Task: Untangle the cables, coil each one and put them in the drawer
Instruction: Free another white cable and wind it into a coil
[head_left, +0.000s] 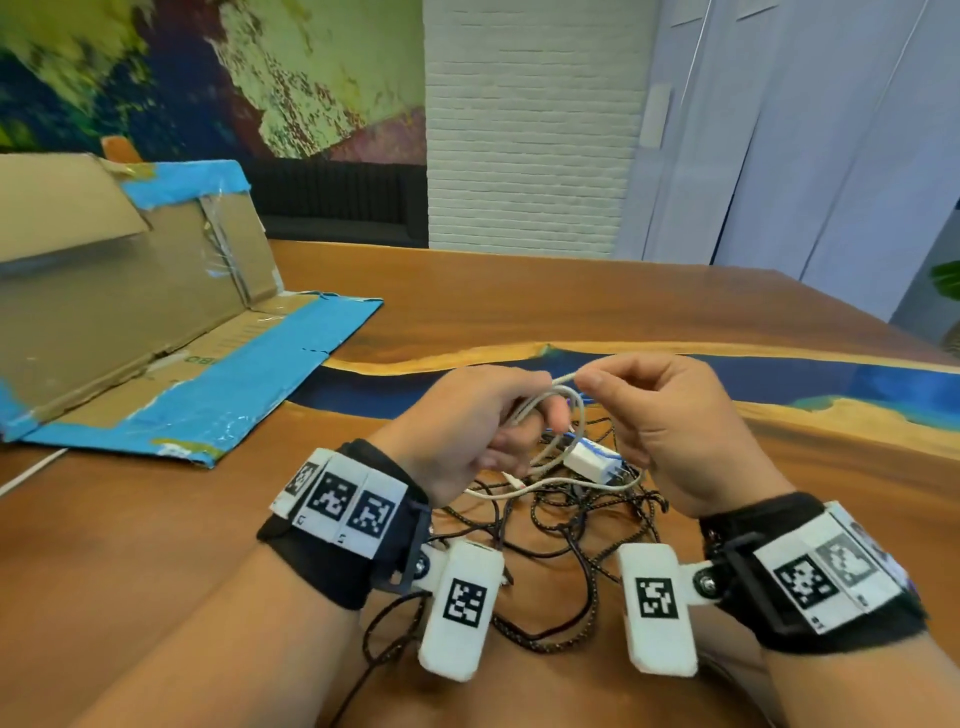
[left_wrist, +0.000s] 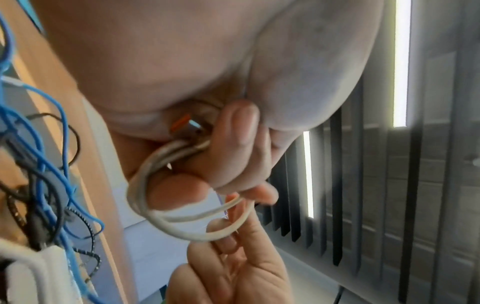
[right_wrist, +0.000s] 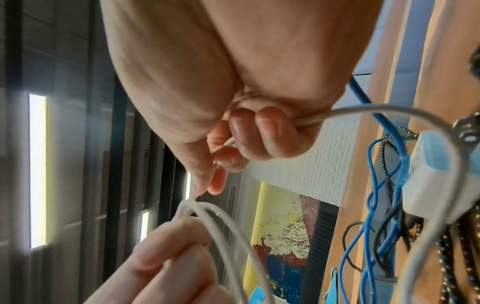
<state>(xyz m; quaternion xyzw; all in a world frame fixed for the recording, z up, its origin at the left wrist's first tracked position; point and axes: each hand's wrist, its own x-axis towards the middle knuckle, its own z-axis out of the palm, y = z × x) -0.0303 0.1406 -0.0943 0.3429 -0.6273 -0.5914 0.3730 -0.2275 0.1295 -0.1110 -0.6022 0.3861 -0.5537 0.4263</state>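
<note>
Left hand (head_left: 467, 415) grips a couple of white cable (head_left: 550, 397) loops held up over the desk (head_left: 675, 291), right hand (head_left: 654, 415) pinches the next stretch just beside it, slack trailing down-right into the tangle (head_left: 571, 514) below.

Left hand (left_wrist: 207, 92) holding a white cable (left_wrist: 166, 216).
Its loops circle the fingers (left_wrist: 239, 144); blue cables (left_wrist: 46, 164) tangle left of it.
</note>
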